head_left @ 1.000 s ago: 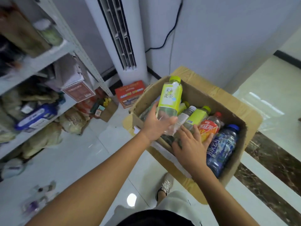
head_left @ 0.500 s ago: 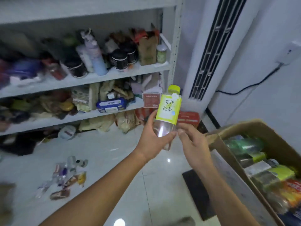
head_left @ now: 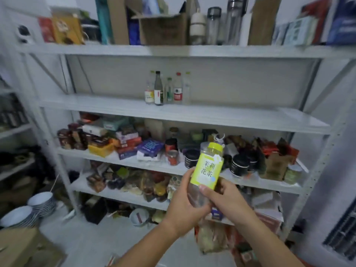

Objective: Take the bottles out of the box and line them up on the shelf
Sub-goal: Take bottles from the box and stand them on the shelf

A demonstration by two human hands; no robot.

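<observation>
– White metal shelving fills the view; the half-bare shelf (head_left: 240, 118) carries a short row of bottles (head_left: 166, 89) standing near its back.
– Where's the green-label bottle (head_left: 207, 166)?
– Upright in mid-air, well below that board, in front of the cluttered tier (head_left: 123, 161). Both hands have it: the left hand (head_left: 183, 207) wraps its clear base, the right hand (head_left: 227, 199) curls round just under the label.
– What could go wrong?
– Clipping the shelf's front lip on the lift, I'd judge, or nudging the row and toppling a neighbour.
– Room to work?
– Plenty of bare board right of the row; generous headroom beneath the upper board (head_left: 173, 51).
</observation>
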